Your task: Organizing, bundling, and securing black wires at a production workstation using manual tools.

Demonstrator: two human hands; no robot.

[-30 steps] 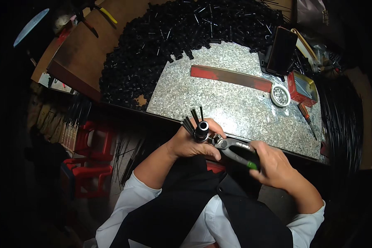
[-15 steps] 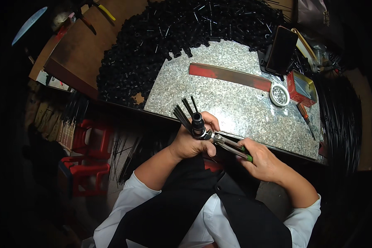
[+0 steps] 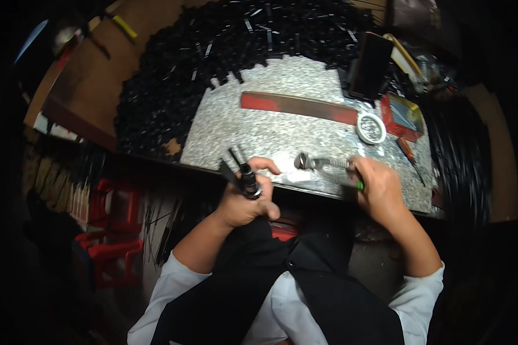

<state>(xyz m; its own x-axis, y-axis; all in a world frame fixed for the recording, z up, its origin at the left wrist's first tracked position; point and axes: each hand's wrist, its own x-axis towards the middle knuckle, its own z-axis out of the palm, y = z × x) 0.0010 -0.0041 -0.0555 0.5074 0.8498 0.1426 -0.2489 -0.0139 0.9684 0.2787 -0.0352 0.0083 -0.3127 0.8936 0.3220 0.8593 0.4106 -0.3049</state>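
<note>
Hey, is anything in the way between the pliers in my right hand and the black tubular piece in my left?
Only the fingers of your left hand, partly between the black tubular piece and the pliers in your right hand. Nothing else visible stands in the gap.

A small workshop
The speckled work slab (image 3: 224,132), a big heap of black parts (image 3: 155,98), the screwdriver (image 3: 406,149), the pliers (image 3: 319,162), the white cup (image 3: 373,140) of small shiny pieces and the long black strands (image 3: 457,149) show this.
</note>
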